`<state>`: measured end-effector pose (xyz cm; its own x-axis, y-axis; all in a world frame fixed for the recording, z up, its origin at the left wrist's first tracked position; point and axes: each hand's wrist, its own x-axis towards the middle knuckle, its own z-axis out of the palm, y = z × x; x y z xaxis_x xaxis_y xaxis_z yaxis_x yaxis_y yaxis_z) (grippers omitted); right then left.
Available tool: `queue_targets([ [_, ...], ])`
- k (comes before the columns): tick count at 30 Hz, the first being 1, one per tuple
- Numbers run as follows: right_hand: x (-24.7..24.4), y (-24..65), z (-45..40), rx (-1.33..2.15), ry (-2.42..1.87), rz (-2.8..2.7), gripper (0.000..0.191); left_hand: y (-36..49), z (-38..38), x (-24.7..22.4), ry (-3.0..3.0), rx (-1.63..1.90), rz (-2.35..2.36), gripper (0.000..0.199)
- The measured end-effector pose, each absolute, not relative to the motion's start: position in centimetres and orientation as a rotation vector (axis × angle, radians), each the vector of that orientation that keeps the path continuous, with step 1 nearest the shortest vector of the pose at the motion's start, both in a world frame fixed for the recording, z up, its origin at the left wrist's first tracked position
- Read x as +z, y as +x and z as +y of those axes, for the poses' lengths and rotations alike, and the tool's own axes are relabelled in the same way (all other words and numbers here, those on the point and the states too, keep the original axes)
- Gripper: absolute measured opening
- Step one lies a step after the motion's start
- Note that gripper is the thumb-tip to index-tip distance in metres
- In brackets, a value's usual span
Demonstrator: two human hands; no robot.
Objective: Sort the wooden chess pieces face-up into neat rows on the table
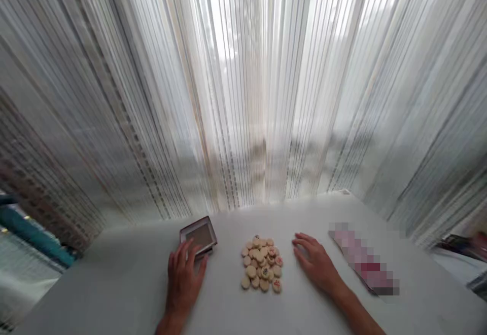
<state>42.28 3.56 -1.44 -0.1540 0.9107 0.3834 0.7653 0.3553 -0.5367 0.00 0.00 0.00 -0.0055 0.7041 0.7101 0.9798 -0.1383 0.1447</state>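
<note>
A loose heap of round wooden xiangqi pieces (262,263) lies on the white table between my two hands. Some show red or dark characters; others look blank on top. My left hand (185,274) has its fingers apart at the near left corner of an open box (198,233) with a dark rim; whether the fingertips touch it I cannot tell. Flat on the table to the right of the heap rests my right hand (312,259), fingers stretched out and holding nothing, a small distance from the pieces.
A long pinkish item (361,259), blurred out by pixels, lies right of my right hand. Behind the white table (243,320) hangs a striped sheer curtain (262,97). At far left is something teal (36,233); dark items (460,246) sit beyond the right edge.
</note>
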Motion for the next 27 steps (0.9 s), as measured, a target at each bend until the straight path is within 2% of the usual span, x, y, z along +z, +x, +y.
queue_targets([
  [4, -0.8, 41.7, 3.5, 0.263, -1.454, -1.916, 0.034, 4.9, -2.1, 0.8, -2.148, -1.021, -1.647, 0.035],
  [8, -0.2, 39.4, 2.8, 0.348, -1.334, -1.928, 0.038, 10.5, -2.7, 1.8, -2.626, -0.877, -1.475, 0.055],
  [12, 0.1, 36.2, 2.0, 0.442, -1.207, -1.991, 0.037, 14.0, -1.6, 1.6, -2.733, -0.742, -1.395, 0.066],
  [18, 0.4, 34.3, 1.5, 0.326, -1.212, -2.106, 0.039, 14.7, -1.0, 0.6, -2.713, -0.658, -1.451, 0.063],
  [27, 1.2, 34.4, 0.8, 0.273, -1.192, -2.2, 0.043, 13.6, -1.2, 1.3, -2.784, -0.802, -1.449, 0.057],
])
